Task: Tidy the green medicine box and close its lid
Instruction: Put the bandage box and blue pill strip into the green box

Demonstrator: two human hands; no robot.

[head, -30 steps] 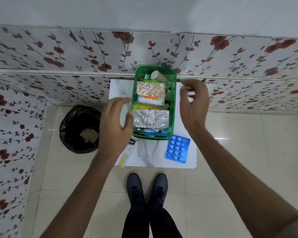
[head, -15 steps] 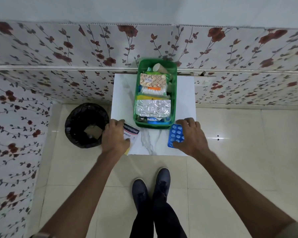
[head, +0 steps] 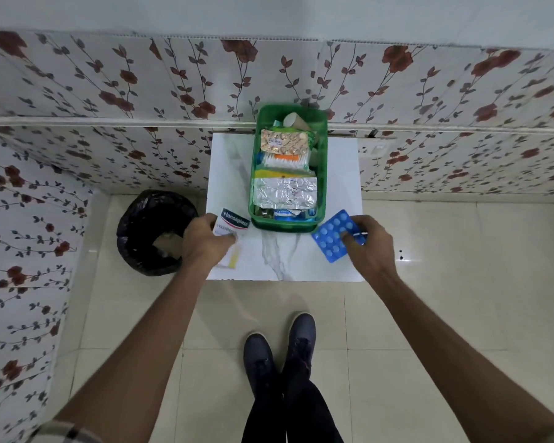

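Item 1. Green medicine box [head: 321, 174]: stands open along the middle of the small white table [head: 339, 174], its far end against the wall edge and its near end short of the front edge. No lid shows on it; where the lid lies cannot be told. It is already packed high: a silver foil strip [head: 285, 193] lies flat across the near half, an orange-patterned strip [head: 285, 142] across the far half.

Item 2. Plaster packet [head: 232, 222]: near the table's left edge, just beside the box's near-left corner. The left hand [head: 205, 243] is curled over it, thumb and fingers pinching its lower part, seemingly to lift it into the box.

Item 3. Blue blister pack [head: 333, 236]: by the box's near-right corner, tilted. The right hand [head: 370, 247] grips its right side, fingers closed on it.

Judgement: both loose items are held for packing; lid closing not yet begun.
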